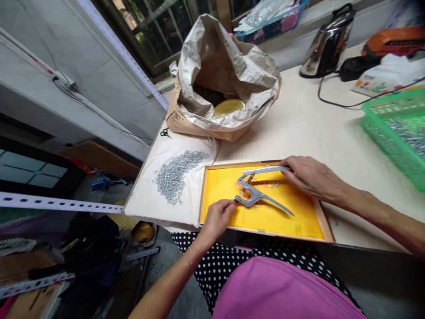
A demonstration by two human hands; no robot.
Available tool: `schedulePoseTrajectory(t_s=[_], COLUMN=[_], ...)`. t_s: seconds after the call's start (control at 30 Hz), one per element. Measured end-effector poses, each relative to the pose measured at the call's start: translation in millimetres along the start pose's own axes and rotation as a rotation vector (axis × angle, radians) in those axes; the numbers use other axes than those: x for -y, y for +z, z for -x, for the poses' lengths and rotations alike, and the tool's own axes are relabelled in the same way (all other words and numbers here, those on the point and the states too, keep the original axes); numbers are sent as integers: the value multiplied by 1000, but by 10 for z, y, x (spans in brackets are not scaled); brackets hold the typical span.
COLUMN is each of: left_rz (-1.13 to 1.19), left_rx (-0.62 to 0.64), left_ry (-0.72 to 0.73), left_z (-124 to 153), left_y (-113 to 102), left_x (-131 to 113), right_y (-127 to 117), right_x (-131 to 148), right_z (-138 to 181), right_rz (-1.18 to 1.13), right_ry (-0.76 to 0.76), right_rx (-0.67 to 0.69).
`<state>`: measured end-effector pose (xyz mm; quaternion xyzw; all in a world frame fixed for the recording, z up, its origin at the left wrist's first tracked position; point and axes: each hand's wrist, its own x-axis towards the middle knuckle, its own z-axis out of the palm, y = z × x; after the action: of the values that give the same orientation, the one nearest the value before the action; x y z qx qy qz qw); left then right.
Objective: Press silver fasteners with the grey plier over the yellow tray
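A grey metal plier-like hand press (257,190) lies on the yellow lining of a shallow wooden tray (327,226). My right hand (310,177) rests on the end of its upper handle, fingers curled over it. My left hand (217,217) is at the tool's jaw, fingers pinched together on something too small to make out. A few tiny metal pieces (274,185) lie on the yellow lining between the handles.
A heap of small silver parts (177,173) lies on a white cloth left of the tray. Behind stand a crumpled paper sack (226,71) holding a yellow bowl, a kettle (327,44), a black cable, and a green basket (398,128) at right.
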<state>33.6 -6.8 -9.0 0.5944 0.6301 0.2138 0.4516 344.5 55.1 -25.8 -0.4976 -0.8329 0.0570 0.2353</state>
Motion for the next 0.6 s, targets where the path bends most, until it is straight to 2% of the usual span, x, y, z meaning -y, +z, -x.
schedulePoseTrajectory(t_s=[0.07,0.1,0.17,0.23,0.43,0.5,0.6], left_rz=[179,239,291,291,204,176,113], left_rx=[-17,-72,-193,-199,238,330,371], left_ry=[-47,-74,-105,-92,-131,-104,-103], left_z=[-52,-84,-140,-181,-280,-346,-466], left_y=[81,85,38,-29,-25,-31,-138], left_x=[-7,-7,-14,-48,-277,-286,-201], right_y=[-34,-48,-71,-82,-58,-53,-28], right_x=[-85,-106,-97,-40,71,31,-111], right_z=[27,35,43,39,9,41,131], right_rz=[33,45,54,48,-33,-66,-108], right_ry=[11,11,7,8,-4,-29,-68], right_rx=[-33,-40,-32,-12,26,28,32])
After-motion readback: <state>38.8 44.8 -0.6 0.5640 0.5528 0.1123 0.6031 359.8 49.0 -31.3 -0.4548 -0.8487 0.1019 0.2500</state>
